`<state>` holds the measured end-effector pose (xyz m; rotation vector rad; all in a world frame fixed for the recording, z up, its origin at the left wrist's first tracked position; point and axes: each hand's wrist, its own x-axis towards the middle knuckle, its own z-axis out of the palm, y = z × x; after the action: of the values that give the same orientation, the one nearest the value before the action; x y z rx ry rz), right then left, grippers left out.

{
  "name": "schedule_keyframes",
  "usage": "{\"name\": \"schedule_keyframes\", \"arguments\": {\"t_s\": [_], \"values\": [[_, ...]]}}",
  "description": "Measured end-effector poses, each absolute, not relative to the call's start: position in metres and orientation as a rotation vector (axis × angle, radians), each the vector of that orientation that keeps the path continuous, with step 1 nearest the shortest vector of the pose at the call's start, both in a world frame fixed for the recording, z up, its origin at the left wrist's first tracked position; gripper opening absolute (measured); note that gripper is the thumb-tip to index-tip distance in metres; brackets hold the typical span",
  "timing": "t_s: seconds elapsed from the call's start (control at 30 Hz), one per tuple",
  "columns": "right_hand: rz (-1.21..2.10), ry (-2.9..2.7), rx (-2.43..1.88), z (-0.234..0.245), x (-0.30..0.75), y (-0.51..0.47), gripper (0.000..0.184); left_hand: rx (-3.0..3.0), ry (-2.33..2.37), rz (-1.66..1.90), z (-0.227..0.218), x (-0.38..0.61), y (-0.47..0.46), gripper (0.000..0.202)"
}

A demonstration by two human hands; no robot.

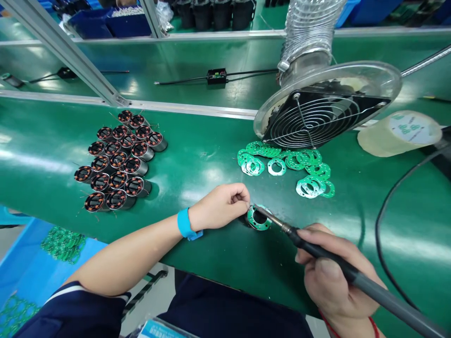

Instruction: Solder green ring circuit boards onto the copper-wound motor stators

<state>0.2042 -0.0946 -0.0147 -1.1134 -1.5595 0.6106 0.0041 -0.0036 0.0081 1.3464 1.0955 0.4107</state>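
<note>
if my right grip [336, 277], wrapped around the soldering iron [321, 252], wavers, its tip [263, 211], likely hot, could scorch the green ring [251, 219] or my left grip [224, 205], pinched together so close by; what the left holds, i can't tell. the ring sits over the tabletop [211, 260], just right of my left grip, under the tip, well apart from my right.

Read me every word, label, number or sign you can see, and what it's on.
No text reads clearly.
Pale roll's end label: green print, too blurred to read.
Blue card at the bottom edge: pale characters, too blurred, partly cut off.
Loose green ring board: any markings too small to read.
</note>
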Motion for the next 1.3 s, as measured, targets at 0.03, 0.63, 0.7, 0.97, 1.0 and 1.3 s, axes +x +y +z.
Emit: {"name": "schedule_keyframes", "arguments": {"t_s": [0.03, 0.63, 0.7, 0.97, 1.0, 1.3], "values": [[0.614, -1.585, -1.087, -0.014, 0.205, -0.094, 0.024, 1.353, 1.096, 0.413, 0.008, 0.004, -0.004, 0.015], [0.542, -1.977, -1.205, -0.013, 0.190, -0.077, 0.047, 1.576, 1.102, 0.456, 0.006, 0.004, -0.010, 0.015], [0.566, -2.064, -1.196, -0.014, 0.188, -0.073, 0.047, 1.605, 1.107, 0.451, 0.007, 0.004, -0.010, 0.016], [0.453, -2.056, -1.295, -0.019, 0.193, -0.069, 0.041, 1.820, 0.999, 0.215, 0.013, -0.006, -0.009, 0.006], [0.417, -2.054, -1.308, -0.019, 0.192, -0.069, 0.040, 1.871, 0.983, 0.224, 0.013, -0.007, -0.008, 0.009], [0.210, -2.095, -1.343, -0.019, 0.190, -0.068, 0.034, 1.626, 1.001, 0.358, 0.010, -0.005, -0.004, 0.008]]}}
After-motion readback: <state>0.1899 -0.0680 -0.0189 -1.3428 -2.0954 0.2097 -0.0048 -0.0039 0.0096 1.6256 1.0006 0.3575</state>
